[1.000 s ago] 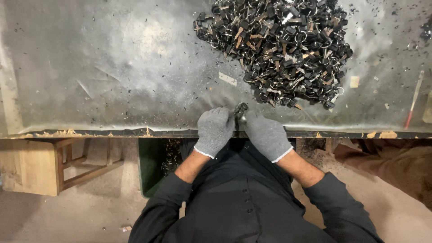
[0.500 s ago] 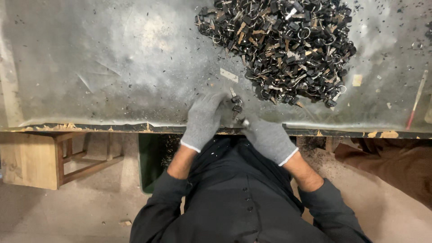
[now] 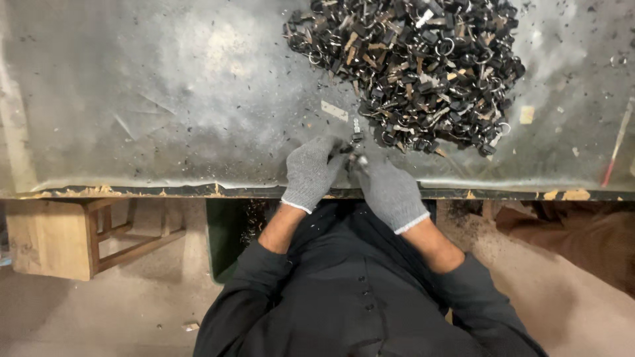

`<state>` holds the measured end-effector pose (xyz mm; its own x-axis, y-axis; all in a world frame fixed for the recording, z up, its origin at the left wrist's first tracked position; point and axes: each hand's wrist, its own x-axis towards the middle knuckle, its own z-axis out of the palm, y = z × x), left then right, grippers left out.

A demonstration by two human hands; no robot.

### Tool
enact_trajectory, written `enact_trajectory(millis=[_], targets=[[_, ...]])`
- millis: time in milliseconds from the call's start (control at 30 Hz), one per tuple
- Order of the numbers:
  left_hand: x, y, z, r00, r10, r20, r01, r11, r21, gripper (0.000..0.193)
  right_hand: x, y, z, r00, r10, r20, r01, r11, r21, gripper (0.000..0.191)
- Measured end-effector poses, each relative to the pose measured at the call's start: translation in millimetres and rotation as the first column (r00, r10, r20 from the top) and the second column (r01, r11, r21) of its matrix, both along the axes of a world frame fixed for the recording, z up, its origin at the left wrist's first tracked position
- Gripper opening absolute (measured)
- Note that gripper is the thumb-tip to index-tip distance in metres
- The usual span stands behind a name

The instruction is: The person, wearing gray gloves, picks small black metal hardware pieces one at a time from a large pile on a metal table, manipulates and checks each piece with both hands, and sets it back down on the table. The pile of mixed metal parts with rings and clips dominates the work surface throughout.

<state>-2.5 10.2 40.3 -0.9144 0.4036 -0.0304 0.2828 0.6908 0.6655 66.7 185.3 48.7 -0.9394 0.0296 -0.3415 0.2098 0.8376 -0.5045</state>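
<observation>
Standing over a sawdust-strewn floor (image 3: 99,311) with a wooden stool (image 3: 66,235) underneath, the person works at a grey metal-topped bench (image 3: 165,99). Left hand (image 3: 311,170) and right hand (image 3: 387,188), both gloved, pinch a small dark metal piece (image 3: 354,153) together at the near edge; its long axis cannot be told. Beyond lies a heap of dark clips (image 3: 417,66).

Workshop. My bench (image 3: 165,99) worn sheet metal, scratched, littered with black flecks. Heap of small metal parts (image 3: 413,66) piled on it. Sawdust on floor (image 3: 99,311), rough wooden stool (image 3: 73,238) underneath.
</observation>
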Motion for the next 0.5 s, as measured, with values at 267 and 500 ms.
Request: enact_trajectory(millis=[267, 500], targets=[[-2.7, 0.6, -6.1, 0.991, -0.085, -0.099, 0.084, 0.996, -0.017, 0.016, -13.9, -12.9, 3.7, 0.940, 0.234, -0.250, -0.108, 0.896, 0.431, 0.053], [-16.9, 0.5, -12.1, 0.973, -0.228, 0.025, 0.229, 0.958, -0.172, 0.021, -15.2, -3.0, -5.3, 0.852, 0.324, -0.412, -0.113, 0.881, 0.460, 0.040]])
